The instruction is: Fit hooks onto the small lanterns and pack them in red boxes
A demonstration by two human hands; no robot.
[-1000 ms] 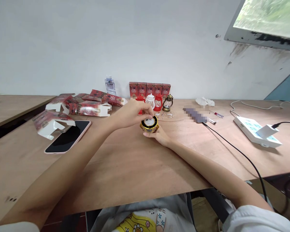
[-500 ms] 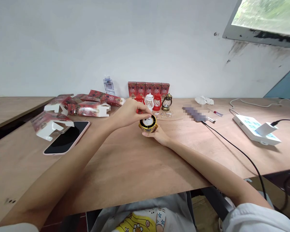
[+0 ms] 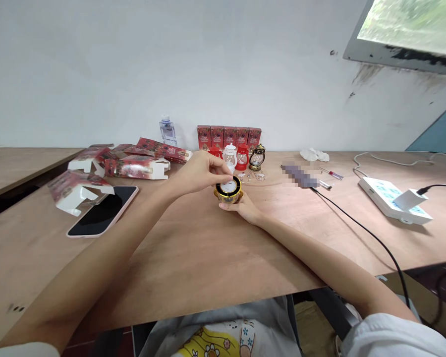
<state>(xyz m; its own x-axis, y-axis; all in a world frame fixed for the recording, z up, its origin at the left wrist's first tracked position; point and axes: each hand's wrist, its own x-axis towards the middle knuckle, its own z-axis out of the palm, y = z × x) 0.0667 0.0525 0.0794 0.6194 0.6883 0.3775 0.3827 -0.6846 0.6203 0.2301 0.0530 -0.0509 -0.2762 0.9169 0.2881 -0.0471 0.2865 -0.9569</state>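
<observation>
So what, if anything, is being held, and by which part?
The right hand holds the gold lantern by its side, below the black ring; the left hand is at the white disc on top.

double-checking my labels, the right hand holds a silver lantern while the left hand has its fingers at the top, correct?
Not silver: the head view shows a gold lantern. The right hand holds it while the left hand has its fingers at the top.

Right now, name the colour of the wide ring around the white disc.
The ring is black, head view.
</observation>
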